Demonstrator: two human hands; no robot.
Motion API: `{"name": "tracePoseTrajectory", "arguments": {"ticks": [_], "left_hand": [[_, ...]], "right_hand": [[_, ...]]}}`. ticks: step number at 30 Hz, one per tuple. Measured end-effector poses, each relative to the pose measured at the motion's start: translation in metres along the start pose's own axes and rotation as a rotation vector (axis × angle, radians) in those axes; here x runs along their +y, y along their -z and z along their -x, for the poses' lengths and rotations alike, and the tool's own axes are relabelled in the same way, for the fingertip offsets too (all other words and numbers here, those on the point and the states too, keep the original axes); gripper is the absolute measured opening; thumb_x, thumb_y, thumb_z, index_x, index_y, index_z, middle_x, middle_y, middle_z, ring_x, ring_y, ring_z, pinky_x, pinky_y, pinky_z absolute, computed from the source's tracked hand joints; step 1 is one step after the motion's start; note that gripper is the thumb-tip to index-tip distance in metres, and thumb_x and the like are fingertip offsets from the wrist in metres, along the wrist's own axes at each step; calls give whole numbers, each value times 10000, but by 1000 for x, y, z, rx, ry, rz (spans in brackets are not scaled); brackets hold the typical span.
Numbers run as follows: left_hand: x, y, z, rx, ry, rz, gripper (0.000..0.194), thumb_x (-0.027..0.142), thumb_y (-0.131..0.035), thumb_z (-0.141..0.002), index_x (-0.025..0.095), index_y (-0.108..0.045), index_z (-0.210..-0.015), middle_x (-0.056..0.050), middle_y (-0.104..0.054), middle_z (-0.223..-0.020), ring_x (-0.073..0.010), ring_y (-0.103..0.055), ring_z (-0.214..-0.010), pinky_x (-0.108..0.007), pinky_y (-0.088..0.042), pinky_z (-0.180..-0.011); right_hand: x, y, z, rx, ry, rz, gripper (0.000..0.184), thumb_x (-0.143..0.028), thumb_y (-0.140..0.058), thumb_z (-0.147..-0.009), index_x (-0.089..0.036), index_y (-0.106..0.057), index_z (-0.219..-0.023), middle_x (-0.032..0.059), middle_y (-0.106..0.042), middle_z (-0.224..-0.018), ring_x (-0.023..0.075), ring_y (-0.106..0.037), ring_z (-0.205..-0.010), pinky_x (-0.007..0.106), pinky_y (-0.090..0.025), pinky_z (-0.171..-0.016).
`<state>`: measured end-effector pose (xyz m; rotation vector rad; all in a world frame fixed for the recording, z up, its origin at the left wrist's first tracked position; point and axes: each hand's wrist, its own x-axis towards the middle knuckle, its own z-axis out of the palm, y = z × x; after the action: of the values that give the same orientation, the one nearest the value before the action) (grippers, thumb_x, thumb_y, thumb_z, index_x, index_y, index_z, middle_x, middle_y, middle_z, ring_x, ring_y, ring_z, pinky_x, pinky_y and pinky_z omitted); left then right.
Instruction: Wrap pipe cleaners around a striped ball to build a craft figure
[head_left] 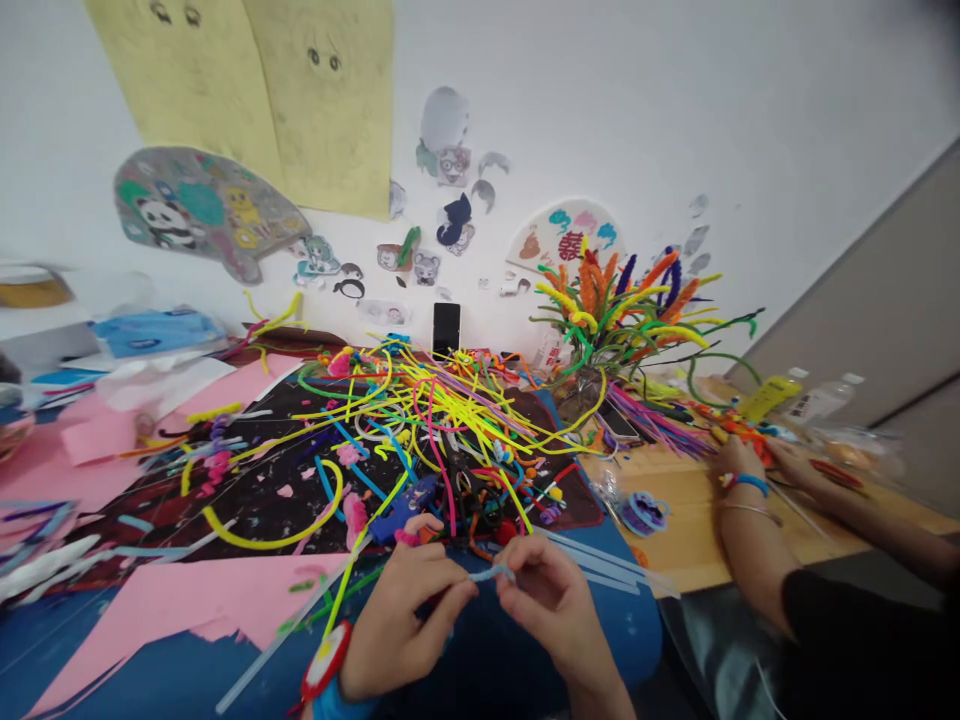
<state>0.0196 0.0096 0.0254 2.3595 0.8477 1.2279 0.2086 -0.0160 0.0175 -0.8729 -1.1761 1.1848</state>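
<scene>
My left hand [401, 615] and my right hand [551, 600] meet low in the middle, over the blue table edge. Both pinch the ends of a short light-blue pipe cleaner [491, 573] stretched between the fingertips. A red-and-white band [324, 665] sits on my left wrist. Just beyond the hands lies a tangle of yellow, blue and pink pipe cleaners [420, 410] on a dark paint-spattered mat [262, 500].
Pink paper sheets [187, 600] lie at the left. Another person's arms [757, 510] work on the wooden table at the right, by a vase of pipe-cleaner flowers [630, 300]. A black phone [446, 328] leans against the stickered wall. Bottles [821, 400] stand far right.
</scene>
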Motion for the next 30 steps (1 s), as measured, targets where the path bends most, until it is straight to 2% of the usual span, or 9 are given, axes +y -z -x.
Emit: {"name": "tracePoseTrajectory", "arguments": {"ticks": [5,11,16,19,22,24,27,30], "left_hand": [[6,-1,3,-5,49,140,237,153,-513,-958,179,-671,-782,6,-641,-642,-125,-603,-616,-242,-442,-601],[9,-4,3,-1,84,196,216,120,-535,-937,187,-691,-803,13,-685,-669,-117,-617,-621,-239,-427,-583],[13,-4,4,-28,62,215,219,107,-508,-931,169,-697,-838,-11,-696,-700,-125,-652,-667,-240,-465,-628],[15,-3,4,-28,32,201,222,91,-506,-908,183,-702,-863,0,-687,-676,-124,-645,-662,-241,-469,-642],[16,-5,3,6,-71,157,237,59,-485,-862,190,-647,-749,25,-645,-590,-110,-579,-584,-223,-433,-576],[17,-6,2,31,-124,137,253,42,-472,-824,198,-576,-655,45,-572,-520,-109,-508,-537,-231,-423,-582],[18,-6,4,70,-187,57,270,15,-478,-792,206,-503,-601,78,-434,-476,-111,-412,-517,-298,-467,-795],[21,-1,9,71,-278,-33,265,-5,-487,-759,208,-482,-601,94,-390,-485,-108,-383,-519,-363,-412,-995]], "right_hand": [[7,-7,2,127,191,157,73,-172,-762,-812,-233,-729,-835,-5,-711,-788,122,-669,-766,190,-536,-734],[7,-10,-1,100,358,163,166,-116,-757,-830,-275,-757,-879,-20,-767,-841,133,-714,-848,220,-567,-832],[9,-6,-2,127,452,117,156,-135,-786,-817,-280,-772,-873,-21,-757,-881,130,-700,-903,225,-553,-863],[10,-2,-4,86,450,89,119,-166,-792,-820,-280,-778,-852,-16,-747,-862,135,-689,-910,251,-540,-902],[10,1,-5,12,395,30,34,-267,-805,-818,-282,-775,-821,-13,-732,-809,144,-688,-846,276,-560,-851],[10,1,-5,-34,329,-15,69,-326,-805,-816,-278,-763,-790,-13,-718,-770,147,-689,-799,278,-571,-788],[9,-1,-1,-87,222,-62,134,-344,-799,-822,-252,-745,-741,-9,-692,-706,143,-689,-744,260,-567,-718],[5,-4,4,-138,149,-84,173,-347,-821,-796,-226,-741,-702,-3,-670,-645,143,-686,-676,245,-560,-644]]}}
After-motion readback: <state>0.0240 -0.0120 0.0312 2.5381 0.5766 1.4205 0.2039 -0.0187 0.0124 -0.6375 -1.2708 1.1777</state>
